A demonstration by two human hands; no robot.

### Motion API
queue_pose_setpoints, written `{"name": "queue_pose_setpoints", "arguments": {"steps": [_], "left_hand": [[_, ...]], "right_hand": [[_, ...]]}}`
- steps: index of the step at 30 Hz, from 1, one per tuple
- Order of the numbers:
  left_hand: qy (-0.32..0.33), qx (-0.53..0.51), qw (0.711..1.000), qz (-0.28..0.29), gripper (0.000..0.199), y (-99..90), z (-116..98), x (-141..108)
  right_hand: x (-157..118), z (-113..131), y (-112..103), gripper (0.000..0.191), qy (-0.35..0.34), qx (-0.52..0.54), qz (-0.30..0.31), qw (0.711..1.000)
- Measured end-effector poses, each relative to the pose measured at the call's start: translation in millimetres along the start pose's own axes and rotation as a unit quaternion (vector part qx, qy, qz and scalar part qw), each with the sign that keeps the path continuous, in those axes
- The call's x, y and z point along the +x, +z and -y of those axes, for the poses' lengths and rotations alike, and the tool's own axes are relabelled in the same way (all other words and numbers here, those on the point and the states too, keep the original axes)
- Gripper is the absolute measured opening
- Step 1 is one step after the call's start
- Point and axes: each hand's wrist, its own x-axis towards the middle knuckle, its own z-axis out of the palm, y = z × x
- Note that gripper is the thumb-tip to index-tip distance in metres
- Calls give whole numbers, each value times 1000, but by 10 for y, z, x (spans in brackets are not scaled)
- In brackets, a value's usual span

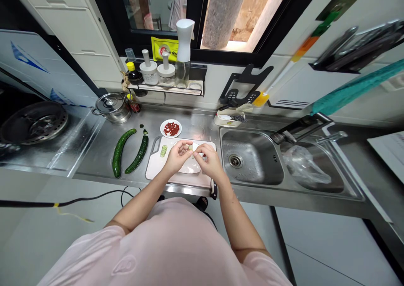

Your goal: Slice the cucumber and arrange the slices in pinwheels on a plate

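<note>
Both hands meet over a white plate (189, 168) that sits on a white cutting board (153, 168). My left hand (177, 154) and my right hand (208, 157) pinch a small pale green cucumber slice (191, 147) between their fingertips. A short row of overlapping cucumber slices (163, 151) lies on the board, left of my left hand. Behind the board stands a small white plate (162, 129) with chopped red pieces (171, 129). Two dark green cucumbers, one longer (118, 153) and one shorter (139, 154), rest on the steel counter to the left, with small cut ends (145, 131) nearby.
A knife handle (214, 190) shows at the board's front right corner. To the right is a steel sink (252, 164), with a plastic bag (304, 164) in its second basin. A lidded pot (113, 108) and a wok (33, 122) stand at left, below a condiment shelf (151, 86).
</note>
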Motion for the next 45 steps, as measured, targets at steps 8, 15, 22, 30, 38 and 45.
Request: {"name": "queue_pose_setpoints", "arguments": {"steps": [8, 15, 22, 30, 38, 45], "left_hand": [[-53, -33, 998, 16, 29, 14, 485, 204], [-108, 23, 994, 23, 30, 56, 1185, 368], [-148, 234, 961, 12, 27, 112, 1697, 537], [-140, 369, 918, 35, 27, 206, 1654, 622], [-102, 450, 884, 74, 31, 255, 1557, 629], [-57, 471, 876, 88, 23, 221, 1577, 585]], "right_hand": [[-56, -508, 135, 15, 43, -41, 40, 997], [-241, -1050, 418, 14, 143, -92, 73, 983], [-401, -1384, 680, 16, 207, -136, 74, 966], [-436, -1450, 766, 19, 225, -213, 47, 949], [-462, -1423, 812, 19, 234, -278, 33, 931], [-592, -1361, 857, 29, 213, -290, 11, 933]]}}
